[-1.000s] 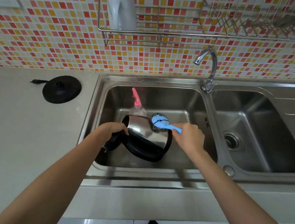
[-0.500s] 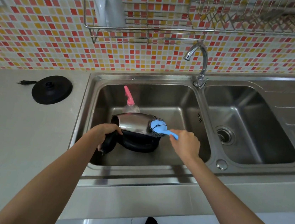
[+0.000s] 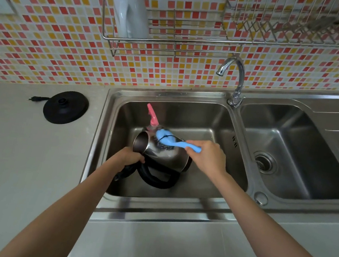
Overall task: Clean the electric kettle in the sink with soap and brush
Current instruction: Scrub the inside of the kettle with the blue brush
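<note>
Left hand (image 3: 127, 158) grips shiny steel kettle (image 3: 161, 155)'s black handle; right hand (image 3: 207, 157) holds blue brush (image 3: 171, 141) on it

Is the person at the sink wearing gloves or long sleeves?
No gloves: the left hand and right hand are bare. The left arm and right arm are bare too, with no sleeves in view. I see no watch, bracelet or rings.

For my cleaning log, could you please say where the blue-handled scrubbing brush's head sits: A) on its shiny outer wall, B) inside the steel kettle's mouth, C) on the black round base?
A: the right hand holds the blue-handled brush against the outer wall of the stainless steel kettle.
</note>
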